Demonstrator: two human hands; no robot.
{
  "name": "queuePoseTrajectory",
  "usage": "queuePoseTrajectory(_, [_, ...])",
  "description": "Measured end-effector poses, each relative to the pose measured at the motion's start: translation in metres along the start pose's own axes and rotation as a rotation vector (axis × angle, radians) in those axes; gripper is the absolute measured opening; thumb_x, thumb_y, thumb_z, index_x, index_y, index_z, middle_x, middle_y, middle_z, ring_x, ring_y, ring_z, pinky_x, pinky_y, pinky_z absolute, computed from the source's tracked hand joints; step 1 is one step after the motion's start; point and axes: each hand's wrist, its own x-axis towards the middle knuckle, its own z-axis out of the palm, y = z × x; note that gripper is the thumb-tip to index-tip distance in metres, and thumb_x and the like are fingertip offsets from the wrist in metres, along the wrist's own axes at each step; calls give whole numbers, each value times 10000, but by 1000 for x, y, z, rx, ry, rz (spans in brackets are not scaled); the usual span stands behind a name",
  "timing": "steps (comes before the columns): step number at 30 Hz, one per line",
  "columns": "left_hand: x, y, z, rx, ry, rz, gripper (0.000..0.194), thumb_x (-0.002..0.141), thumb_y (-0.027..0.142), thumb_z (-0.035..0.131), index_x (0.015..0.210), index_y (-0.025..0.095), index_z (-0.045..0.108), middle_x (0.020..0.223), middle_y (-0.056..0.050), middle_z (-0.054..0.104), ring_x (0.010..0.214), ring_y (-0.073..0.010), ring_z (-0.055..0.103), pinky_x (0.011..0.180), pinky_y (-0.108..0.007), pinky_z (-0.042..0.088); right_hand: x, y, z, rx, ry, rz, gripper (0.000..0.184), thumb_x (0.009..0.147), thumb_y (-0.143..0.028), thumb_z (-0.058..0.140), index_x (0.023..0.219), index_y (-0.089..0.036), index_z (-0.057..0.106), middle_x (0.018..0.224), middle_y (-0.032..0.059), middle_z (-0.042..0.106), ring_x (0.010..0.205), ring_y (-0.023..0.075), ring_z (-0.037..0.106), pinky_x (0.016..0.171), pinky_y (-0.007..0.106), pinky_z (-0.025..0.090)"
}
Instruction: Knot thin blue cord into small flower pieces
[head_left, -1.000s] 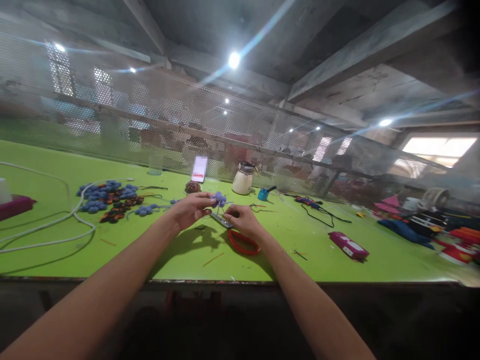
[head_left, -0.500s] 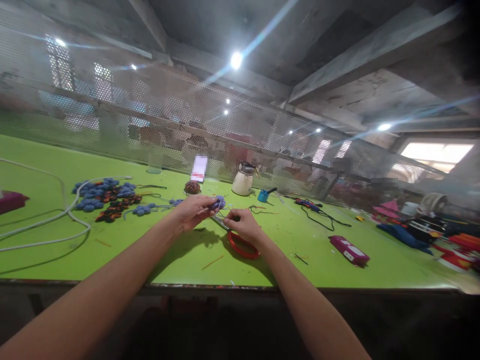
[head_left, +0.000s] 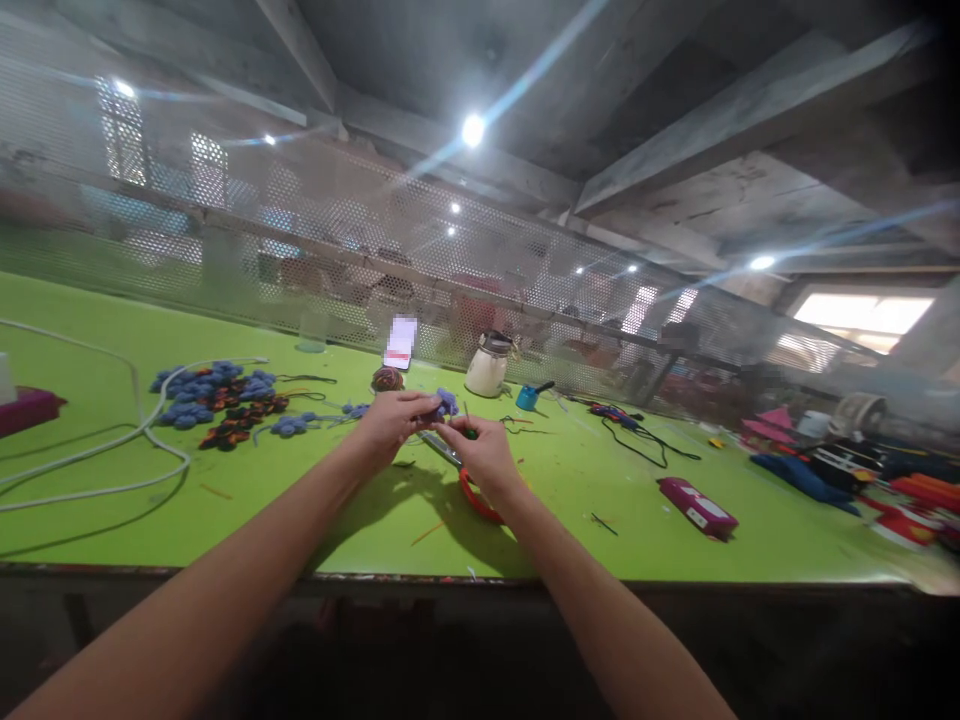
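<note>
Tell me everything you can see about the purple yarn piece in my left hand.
The purple yarn piece is small, knobbly and soft-looking, apparently crocheted or knitted. The left hand pinches it and covers part of it, so its full shape is hidden. It is held above the green table, with the right hand close beside it; whether that hand touches it is unclear.

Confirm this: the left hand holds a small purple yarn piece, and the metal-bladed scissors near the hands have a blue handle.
Not quite: the visible handle of the metal-bladed scissors is red, not blue, as the head view shows. The left hand does hold the small purple yarn piece.
</note>
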Motion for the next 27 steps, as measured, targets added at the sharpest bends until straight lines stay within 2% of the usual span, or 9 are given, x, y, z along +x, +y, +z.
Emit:
queuePoseTrajectory(3, [0, -1, 0, 85, -12, 28, 196, 577, 216, 765, 706, 83, 702, 663, -71, 668, 643, -142, 594, 694, -290, 468, 1, -9, -5, -15, 31, 3, 284, 682, -399, 640, 647, -117, 642, 531, -15, 501, 492, 84, 371, 486, 226, 297])
queuePoseTrajectory(6, [-1, -2, 1, 149, -89, 21, 209, 582, 219, 765, 729, 83, 703, 679, -82, 675, 648, -147, 595, 682, -289, 457, 10, -27, -20, -141, -13, -128, 282, 745, -368, 584, 617, -119, 625, 507, -19, 468, 485, 81, 353, 475, 224, 282])
queuePoseTrajectory(10, [-4, -1, 3, 139, -168, -50, 175, 594, 179, 757, 720, 75, 696, 712, -110, 686, 633, -140, 591, 651, -277, 438, 32, -42, -36, -297, -6, -276, 226, 739, -313, 590, 631, -120, 634, 575, 9, 550, 551, 100, 447, 545, 231, 351])
queuePoseTrajectory(13, [-6, 0, 4, 81, -220, -95, 137, 595, 122, 746, 709, 70, 690, 723, -117, 687, 655, -145, 602, 683, -282, 437, 47, -37, -36, -253, -128, -259, 214, 727, -326, 608, 645, -131, 640, 594, 12, 589, 566, 101, 483, 569, 231, 383])
queuePoseTrajectory(15, [-7, 1, 4, 42, -246, -114, 128, 587, 84, 739, 703, 67, 688, 722, -111, 681, 677, -147, 607, 717, -287, 440, 52, -30, -32, -158, -148, -181, 249, 713, -367, 623, 630, -132, 633, 550, 5, 574, 507, 87, 456, 514, 221, 371])
queuePoseTrajectory(19, [-8, 2, 4, 18, -247, -148, 118, 587, 51, 727, 697, 63, 688, 704, -94, 663, 669, -136, 601, 733, -277, 446, 52, -19, -23, 65, -82, -17, 297, 681, -421, 648, 633, -130, 607, 539, 7, 571, 405, 54, 363, 404, 201, 309])
queuePoseTrajectory(22, [-8, 2, 5, 14, -229, -176, 106, 595, 43, 719, 693, 63, 684, 707, -88, 661, 665, -124, 600, 723, -259, 454, 48, -12, -20, 82, -28, -48, 298, 684, -423, 650, 636, -134, 601, 547, 3, 561, 415, 55, 373, 400, 193, 312])
queuePoseTrajectory(27, [-8, 0, 7, -15, -209, -239, 105, 593, 7, 703, 679, 62, 677, 716, -80, 664, 675, -114, 609, 726, -233, 470, 40, -2, -18, 24, 71, -122, 300, 732, -427, 601, 666, -135, 612, 570, 5, 550, 495, 85, 446, 472, 209, 381])
